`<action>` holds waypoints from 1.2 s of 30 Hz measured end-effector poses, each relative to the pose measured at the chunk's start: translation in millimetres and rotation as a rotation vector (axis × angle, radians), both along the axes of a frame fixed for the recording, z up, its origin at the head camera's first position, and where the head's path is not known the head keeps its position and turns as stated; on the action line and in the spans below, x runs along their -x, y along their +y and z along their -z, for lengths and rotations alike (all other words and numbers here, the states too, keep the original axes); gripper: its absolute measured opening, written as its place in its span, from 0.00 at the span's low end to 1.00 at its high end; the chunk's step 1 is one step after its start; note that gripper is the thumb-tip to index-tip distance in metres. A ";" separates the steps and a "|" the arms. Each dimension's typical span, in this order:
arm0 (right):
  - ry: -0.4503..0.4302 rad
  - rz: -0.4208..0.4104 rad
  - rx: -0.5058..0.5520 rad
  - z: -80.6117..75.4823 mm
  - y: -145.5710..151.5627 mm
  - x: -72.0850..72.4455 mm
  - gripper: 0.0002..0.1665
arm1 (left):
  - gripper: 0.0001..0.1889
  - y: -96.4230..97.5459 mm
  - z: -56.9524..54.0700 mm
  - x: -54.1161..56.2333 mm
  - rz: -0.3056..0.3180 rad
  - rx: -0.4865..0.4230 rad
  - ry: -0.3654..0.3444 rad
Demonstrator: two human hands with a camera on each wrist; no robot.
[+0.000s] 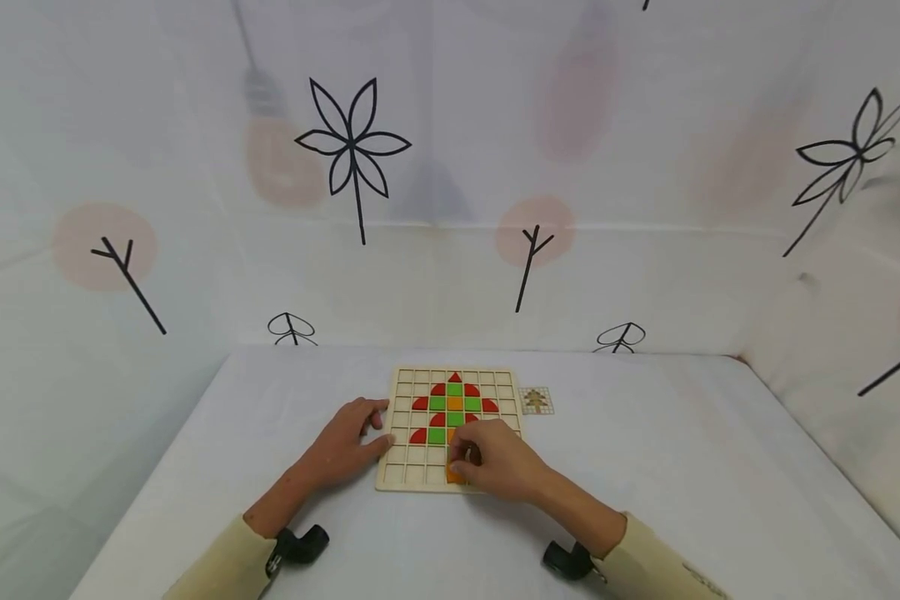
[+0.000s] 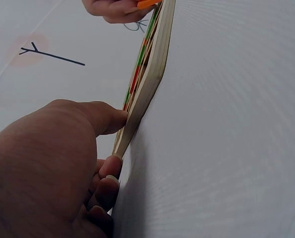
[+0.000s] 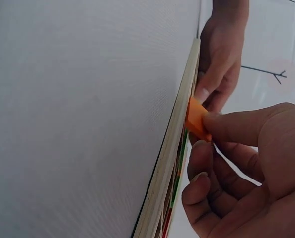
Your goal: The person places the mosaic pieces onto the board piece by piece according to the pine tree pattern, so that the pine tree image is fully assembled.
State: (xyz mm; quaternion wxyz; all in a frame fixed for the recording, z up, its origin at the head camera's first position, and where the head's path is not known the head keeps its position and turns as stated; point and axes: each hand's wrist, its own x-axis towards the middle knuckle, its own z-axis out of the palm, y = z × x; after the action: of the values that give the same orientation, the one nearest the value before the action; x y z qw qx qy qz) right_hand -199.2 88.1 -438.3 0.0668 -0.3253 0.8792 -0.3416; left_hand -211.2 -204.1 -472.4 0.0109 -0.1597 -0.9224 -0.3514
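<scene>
A wooden grid board (image 1: 412, 475) lies on the table, with red, green and orange pieces set in a tree shape. My right hand (image 1: 504, 462) is over its lower part and pinches an orange tile (image 3: 197, 120) between thumb and fingers. In the head view this tile overlaps the board's bottom row, and in the right wrist view it stands tilted at the board's surface. My left hand (image 1: 345, 446) rests against the board's left edge, thumb and index finger spread along it. The right hand hides some of the lower right squares.
Touching or close to the board's right edge lies a small card (image 1: 537, 401) with a brown tree on a grid. A white cloth covers the table (image 1: 645, 433). Behind it hangs a white curtain (image 1: 450, 283) with printed plants. Black wrist devices (image 1: 303, 546) sit at both sleeves.
</scene>
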 end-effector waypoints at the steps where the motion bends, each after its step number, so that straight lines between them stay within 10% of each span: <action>1: 0.002 0.005 -0.004 -0.2 -0.2 0.0 0.08 | 0.30 0.2 -0.1 0.1 -0.003 0.003 -0.002; 36: 0.054 0.054 -0.011 1.5 11.4 -1.1 0.11 | 0.30 0.1 5.3 2.9 -0.013 0.026 0.014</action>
State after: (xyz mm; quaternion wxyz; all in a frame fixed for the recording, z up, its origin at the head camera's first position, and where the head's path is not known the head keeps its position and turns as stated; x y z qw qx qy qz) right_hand -198.1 99.5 -439.8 0.0357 -0.3104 0.8910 -0.3293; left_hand -214.1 -204.0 -477.7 0.0178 -0.1562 -0.9279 -0.3379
